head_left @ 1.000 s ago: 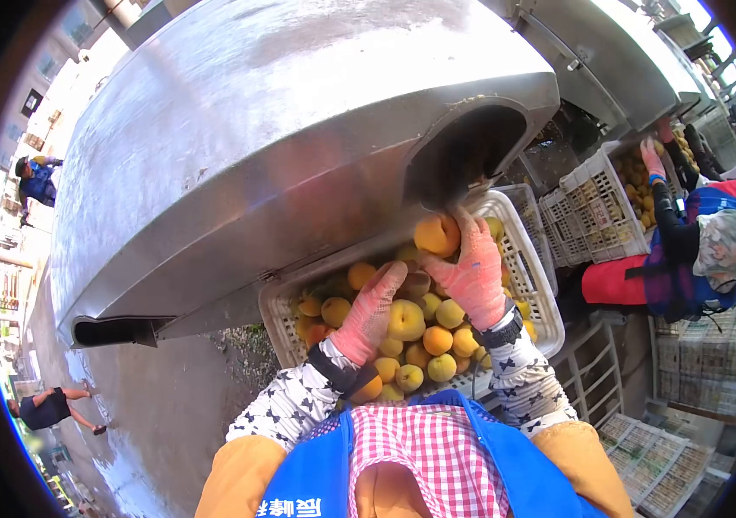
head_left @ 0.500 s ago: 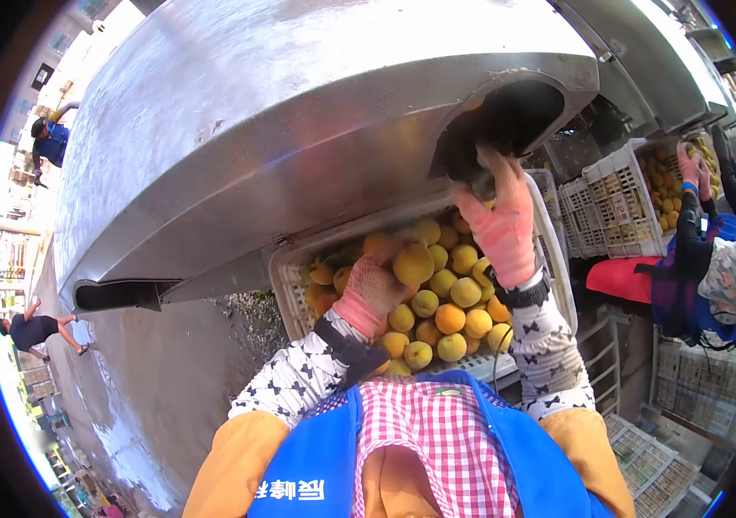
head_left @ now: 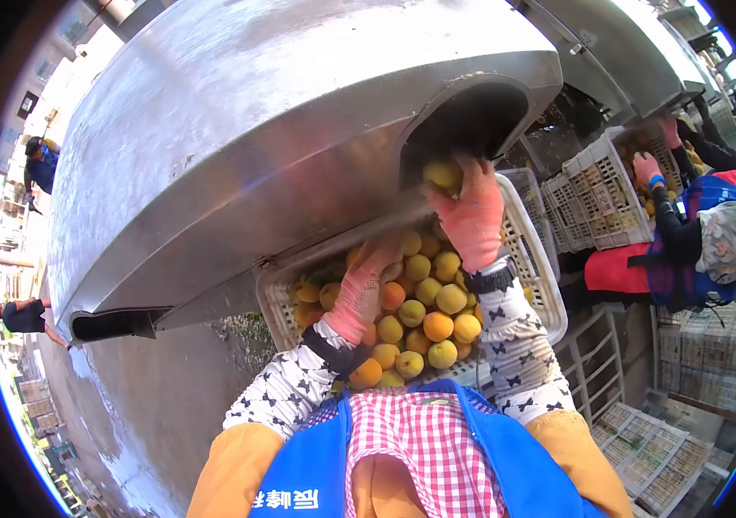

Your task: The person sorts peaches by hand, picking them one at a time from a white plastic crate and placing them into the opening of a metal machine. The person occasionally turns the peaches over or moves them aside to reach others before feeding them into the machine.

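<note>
A white plastic crate [head_left: 558, 298] full of yellow and orange peaches [head_left: 420, 315] stands in front of me, below a metal chute. My right hand [head_left: 476, 220], in a pink glove, is raised at the chute's dark opening [head_left: 471, 116]. A yellow-green peach [head_left: 443, 175] sits between its thumb and fingers. My left hand [head_left: 365, 289], also gloved in pink, reaches over the peaches in the crate's left part. Its fingers stretch forward, slightly blurred, and no fruit shows in them; the tips are partly lost among the peaches.
The metal housing [head_left: 299, 95] curves across the space ahead, with a second opening [head_left: 117, 324] at its left end. On the right, a co-worker [head_left: 722, 233] handles fruit in another white crate [head_left: 605, 194]. Stacked crates [head_left: 653, 453] lie at lower right.
The large peach by my left hand is no longer in it, and that hand has shifted slightly left. A peach now shows in my right hand, which was spread and blurred before.
</note>
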A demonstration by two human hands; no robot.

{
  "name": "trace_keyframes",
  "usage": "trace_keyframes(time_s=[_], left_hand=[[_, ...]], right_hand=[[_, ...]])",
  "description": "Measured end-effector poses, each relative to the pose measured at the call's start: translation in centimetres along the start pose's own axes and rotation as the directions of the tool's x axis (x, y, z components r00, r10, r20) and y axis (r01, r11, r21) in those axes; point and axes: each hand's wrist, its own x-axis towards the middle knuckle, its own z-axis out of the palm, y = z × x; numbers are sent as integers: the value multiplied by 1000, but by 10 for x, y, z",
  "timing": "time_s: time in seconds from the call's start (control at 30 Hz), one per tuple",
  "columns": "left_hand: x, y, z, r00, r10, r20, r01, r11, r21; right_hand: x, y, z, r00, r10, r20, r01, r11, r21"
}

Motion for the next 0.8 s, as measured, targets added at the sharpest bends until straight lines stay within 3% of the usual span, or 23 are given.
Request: trace_keyframes(time_s=[0.03, 0.07, 0.1, 0.13, 0.2, 0.23, 0.27, 0.33, 0.4, 0.47, 0.53, 0.6, 0.63, 0.67, 0.7, 0.73, 0.77, 0.8], left_hand=[[4, -8, -12, 1000, 6, 4, -6, 1000, 5], [7, -23, -30, 989, 131, 74, -148, 937, 316], [2, -34, -43, 963, 209, 172, -270, 765, 585], [-9, -25, -42, 970, 184, 157, -242, 770, 590], [-13, 8, -34, 978, 162, 130, -163, 216, 963], [-12, 6, -48, 978, 122, 168, -184, 142, 973], [-10, 5, -55, 980, 121, 161, -179, 155, 972], [-12, -1, -68, 933, 202, 297, -255, -211, 944], [-2, -5, -69, 942, 157, 297, -251, -257, 933], [10, 1, -50, 977, -24, 214, -210, -335, 919], [22, -2, -38, 985, -46, 165, -170, -353, 920], [26, -3, -34, 992, -55, 114, -127, -376, 918], [22, -7, -34, 986, -39, 164, -166, -404, 900], [19, -10, -35, 977, -22, 214, -202, -431, 879], [19, -18, -39, 977, -11, 214, -198, -430, 881], [20, -30, -44, 942, -3, 335, -303, -438, 846], [23, -35, -46, 891, 3, 454, -405, -448, 797], [28, -29, -40, 887, 13, 461, -406, -451, 795]], right_hand=[[16, -3, 12, 993, 91, 72, -88, 995, -53], [29, -7, 22, 971, 189, 144, -174, 978, -111], [44, -1, 29, 967, 203, 153, -187, 976, -109], [56, 5, 34, 980, 149, 135, -131, 983, -130], [51, 4, 15, 984, 112, 136, -90, 984, -156], [51, 5, -14, 986, 129, 108, -141, 983, 118], [47, 10, -37, 986, 146, 83, -167, 908, 385], [19, 31, -68, 957, 153, 248, -211, 952, 224], [-22, 58, -71, 769, 180, 613, -192, 980, -47], [-58, 57, -63, 458, 322, 829, -32, 937, -347], [-97, 72, -44, 388, 318, 865, -55, 945, -322], [-93, 75, -49, 415, 290, 862, -124, 957, -263], [-93, 75, -58, 496, 205, 844, -327, 944, -37], [-91, 71, -67, 586, 141, 798, -483, 852, 204], [-83, 56, -77, 537, 214, 816, -744, 576, 339], [-77, 45, -86, 540, 201, 817, -809, 392, 438], [-75, 38, -90, 565, 196, 802, -806, 340, 485], [-70, 29, -92, 592, 188, 784, -796, 288, 532]])
